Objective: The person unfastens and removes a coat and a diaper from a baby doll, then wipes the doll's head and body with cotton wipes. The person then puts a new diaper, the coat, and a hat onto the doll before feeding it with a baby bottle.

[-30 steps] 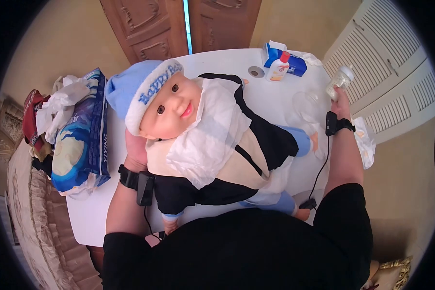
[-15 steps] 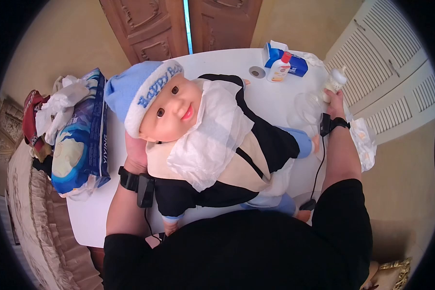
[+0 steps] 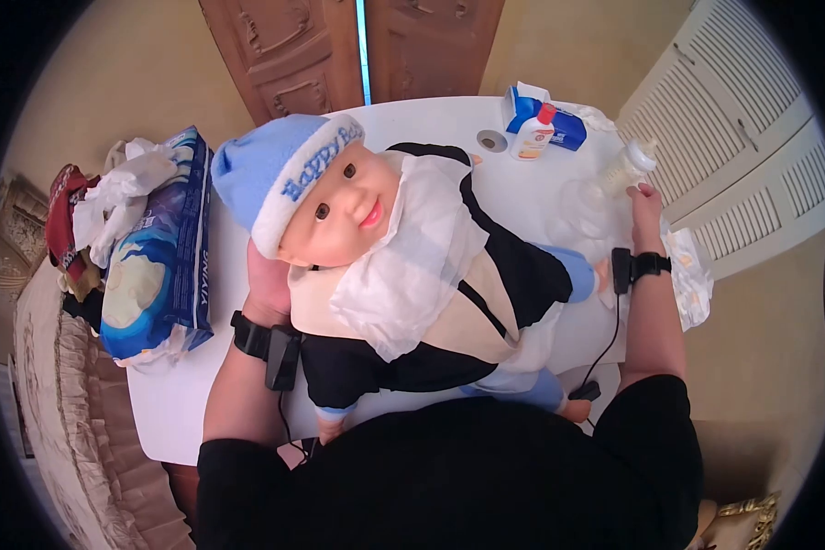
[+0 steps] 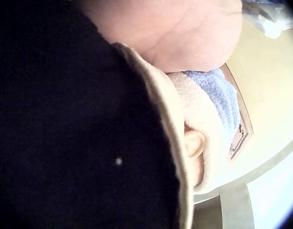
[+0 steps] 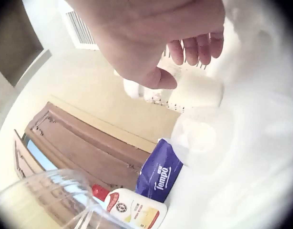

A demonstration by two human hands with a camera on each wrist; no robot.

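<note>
A baby doll (image 3: 344, 220) in a blue hat and a black and cream top lies face up, a white tissue (image 3: 412, 266) spread over its chest. My left hand (image 3: 269, 284) is beneath the doll's head and neck, its fingers hidden; the left wrist view shows the palm (image 4: 184, 38) against the hat (image 4: 218, 93). At the table's far right stands a feeding bottle (image 3: 626, 168) with whitish contents. My right hand (image 3: 646, 215) is just beside it, fingers loosely bent and thumb apart in the right wrist view, holding nothing.
Clear plastic pieces (image 3: 582, 206) lie beside the bottle. A red-capped lotion bottle (image 3: 533, 137) and a blue tissue pack (image 3: 568, 130) stand at the back. To the left is a blue diaper pack (image 3: 151, 266) with white cloths (image 3: 124, 188) on top. A crumpled wrapper (image 3: 689, 275) lies at the right edge.
My right hand has lowered the feeding bottle to the table and let it go, drawing back slightly towards me. My left hand stays under the doll's head.
</note>
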